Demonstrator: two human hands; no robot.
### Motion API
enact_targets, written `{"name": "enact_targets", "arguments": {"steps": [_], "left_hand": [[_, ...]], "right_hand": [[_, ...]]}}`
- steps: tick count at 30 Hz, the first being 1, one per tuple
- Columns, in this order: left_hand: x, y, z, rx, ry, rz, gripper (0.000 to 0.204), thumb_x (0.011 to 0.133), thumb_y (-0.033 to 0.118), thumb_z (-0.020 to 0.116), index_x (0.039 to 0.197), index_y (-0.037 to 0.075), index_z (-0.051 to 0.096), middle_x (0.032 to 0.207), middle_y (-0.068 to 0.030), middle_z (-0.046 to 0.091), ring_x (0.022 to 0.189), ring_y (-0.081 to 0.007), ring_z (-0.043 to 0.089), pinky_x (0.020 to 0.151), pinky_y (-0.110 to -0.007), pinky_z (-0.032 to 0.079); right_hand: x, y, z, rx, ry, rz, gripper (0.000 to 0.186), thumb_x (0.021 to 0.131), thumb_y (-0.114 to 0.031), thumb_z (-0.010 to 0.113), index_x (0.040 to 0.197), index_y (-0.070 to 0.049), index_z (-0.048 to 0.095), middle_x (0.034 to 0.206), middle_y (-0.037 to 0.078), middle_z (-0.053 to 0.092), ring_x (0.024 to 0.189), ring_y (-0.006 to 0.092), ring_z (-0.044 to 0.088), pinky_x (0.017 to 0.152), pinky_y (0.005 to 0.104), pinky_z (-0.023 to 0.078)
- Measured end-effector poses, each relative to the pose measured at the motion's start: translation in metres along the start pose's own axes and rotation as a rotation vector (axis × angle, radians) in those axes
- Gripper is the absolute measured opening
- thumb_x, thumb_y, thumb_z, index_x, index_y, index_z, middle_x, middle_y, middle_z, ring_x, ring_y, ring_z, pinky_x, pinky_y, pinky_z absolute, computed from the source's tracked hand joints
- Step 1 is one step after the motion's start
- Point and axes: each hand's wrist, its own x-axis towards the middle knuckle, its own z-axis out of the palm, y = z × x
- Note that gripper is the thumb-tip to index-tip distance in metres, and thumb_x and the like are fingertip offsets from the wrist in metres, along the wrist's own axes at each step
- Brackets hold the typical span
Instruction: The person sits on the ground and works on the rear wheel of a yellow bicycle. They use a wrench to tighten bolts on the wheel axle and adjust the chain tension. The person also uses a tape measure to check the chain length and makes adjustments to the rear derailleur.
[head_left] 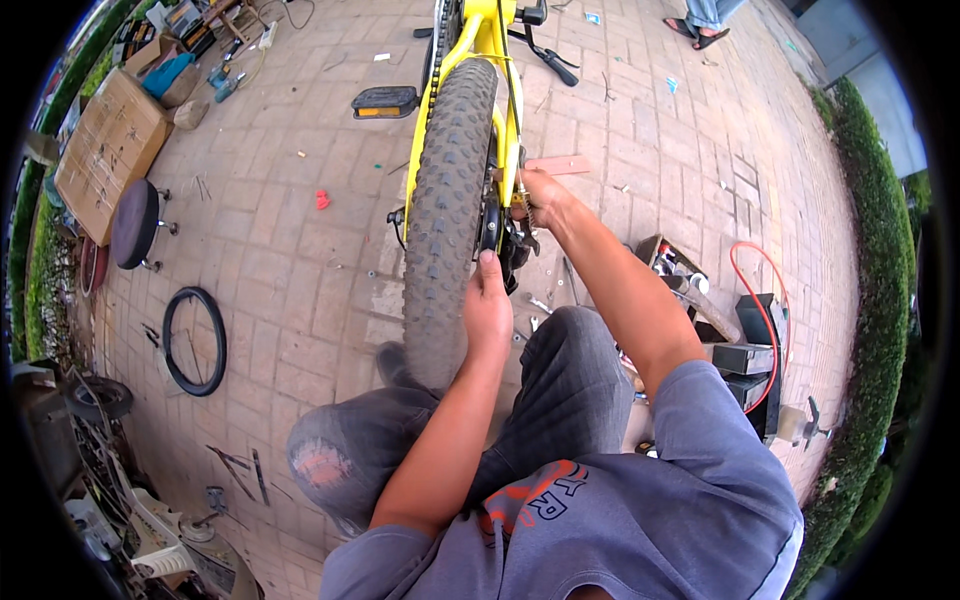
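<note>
A yellow bicycle (pixel 506 90) stands before me, its fat knobby rear tire (pixel 450 190) pointing toward me. My left hand (pixel 487 310) is low at the wheel's right side, thumb up against a black curved part (pixel 490 222) beside the tire; its other fingers are mostly hidden. My right hand (pixel 541 197) reaches in from the right, fingers closed by the yellow frame tube near the hub. What it grips is hidden. Just below it are a metal spring (pixel 529 208) and dark mechanism parts (pixel 516 255). A black pedal (pixel 386 102) sticks out left.
An open toolbox (pixel 690 285) and grey boxes with a red hose (pixel 786 300) lie to the right. On the left are a round stool (pixel 136 225), a cardboard box (pixel 112 150) and a loose black tire (pixel 195 341). Wrenches (pixel 540 305) lie on the paving; another person's feet (pixel 697 33) show far off.
</note>
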Motion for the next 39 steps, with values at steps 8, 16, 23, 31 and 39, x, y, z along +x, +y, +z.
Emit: {"name": "enact_targets", "arguments": {"steps": [8, 16, 23, 31, 39], "left_hand": [[0.005, -0.003, 0.001, -0.066, -0.075, 0.009, 0.073, 0.092, 0.059, 0.041, 0.126, -0.005, 0.049, 0.121, -0.0167, 0.055, 0.114, -0.0247, 0.049, 0.099, -0.033, 0.034], [0.007, -0.005, -0.003, -0.095, -0.126, -0.012, 0.073, 0.093, 0.057, 0.041, 0.131, -0.005, 0.043, 0.128, -0.0165, 0.051, 0.117, -0.0238, 0.046, 0.101, -0.033, 0.032], [0.006, 0.0, 0.001, -0.127, -0.043, -0.016, 0.069, 0.092, 0.055, 0.045, 0.122, -0.007, 0.051, 0.118, -0.0097, 0.054, 0.107, -0.0159, 0.047, 0.098, -0.029, 0.032], [0.006, 0.026, 0.011, -0.023, 0.076, -0.154, 0.087, 0.082, 0.067, 0.051, 0.117, -0.012, 0.054, 0.116, -0.0138, 0.055, 0.105, -0.0185, 0.048, 0.095, -0.03, 0.035], [0.006, 0.027, 0.013, -0.202, 0.012, -0.078, 0.08, 0.085, 0.064, 0.049, 0.117, -0.009, 0.055, 0.113, -0.0097, 0.056, 0.103, -0.0161, 0.048, 0.094, -0.028, 0.034]], "right_hand": [[0.012, 0.004, -0.007, 0.179, -0.045, 0.04, 0.021, 0.087, -0.027, 0.058, 0.079, -0.008, 0.06, 0.063, 0.002, 0.057, 0.04, 0.0074, 0.042, 0.03, 0.0201, 0.025], [0.016, 0.013, -0.016, 0.287, -0.2, -0.02, 0.021, 0.087, -0.028, 0.058, 0.084, -0.007, 0.059, 0.068, 0.002, 0.058, 0.045, 0.0067, 0.045, 0.033, 0.019, 0.027], [0.017, 0.011, -0.012, 0.265, -0.169, -0.016, 0.023, 0.087, -0.03, 0.059, 0.084, -0.007, 0.059, 0.068, 0.002, 0.058, 0.047, 0.0078, 0.046, 0.033, 0.0199, 0.028], [0.011, 0.002, -0.003, 0.125, -0.041, 0.017, 0.025, 0.08, -0.03, 0.072, 0.074, -0.014, 0.053, 0.058, -0.003, 0.053, 0.041, 0.0083, 0.047, 0.03, 0.0203, 0.024], [0.018, 0.019, -0.012, 0.291, -0.193, -0.101, 0.026, 0.079, -0.036, 0.071, 0.08, -0.014, 0.057, 0.064, -0.002, 0.054, 0.046, 0.0073, 0.046, 0.033, 0.0191, 0.024]]}}
